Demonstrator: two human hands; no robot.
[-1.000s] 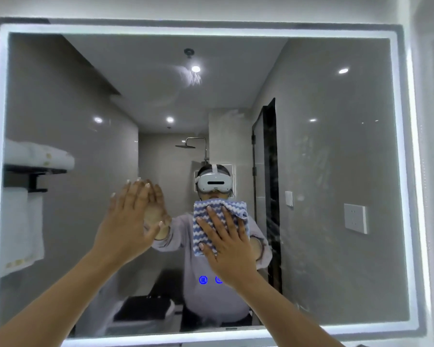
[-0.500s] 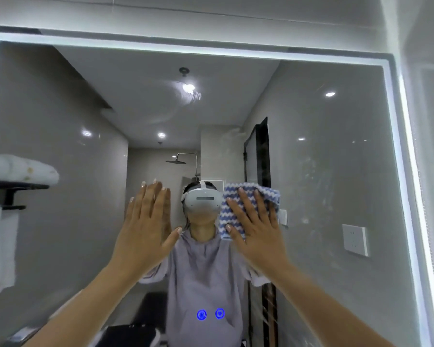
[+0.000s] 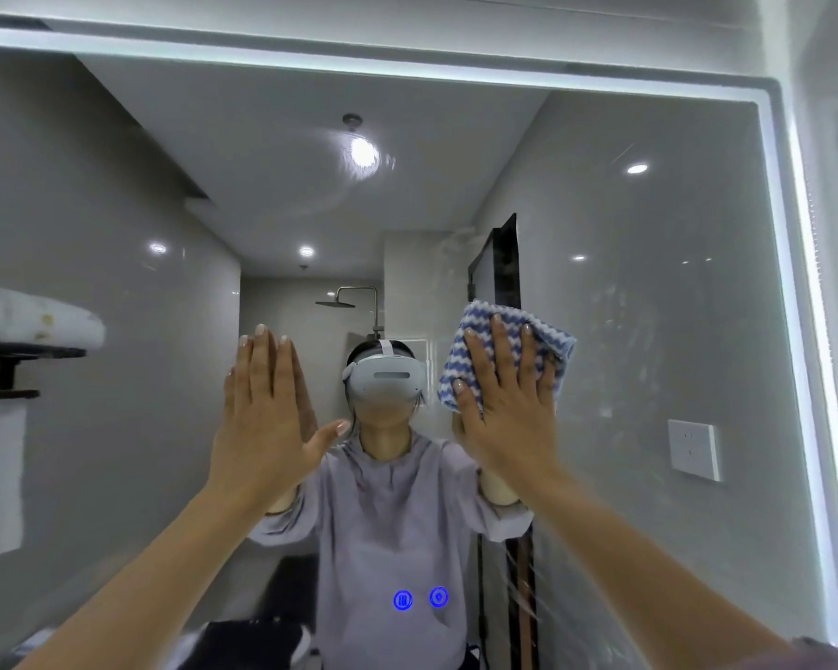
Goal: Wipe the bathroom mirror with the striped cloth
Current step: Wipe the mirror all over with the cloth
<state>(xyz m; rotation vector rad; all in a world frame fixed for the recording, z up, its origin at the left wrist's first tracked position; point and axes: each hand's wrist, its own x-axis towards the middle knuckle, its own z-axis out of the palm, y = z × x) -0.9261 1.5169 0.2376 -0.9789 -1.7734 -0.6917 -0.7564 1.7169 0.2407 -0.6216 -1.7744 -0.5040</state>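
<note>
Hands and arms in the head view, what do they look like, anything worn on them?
The left hand and right hand are bare, no gloves or rings visible. The nails are longish with a pale finish. Both forearms are uncovered; a greyish-lilac sleeve edge shows only at the right arm's lower end.

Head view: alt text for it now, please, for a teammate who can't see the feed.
The right hand presses a blue-and-white striped cloth flat against the bathroom mirror. The left hand lies open against the glass beside it, and faint smears show right of the cloth.
</note>
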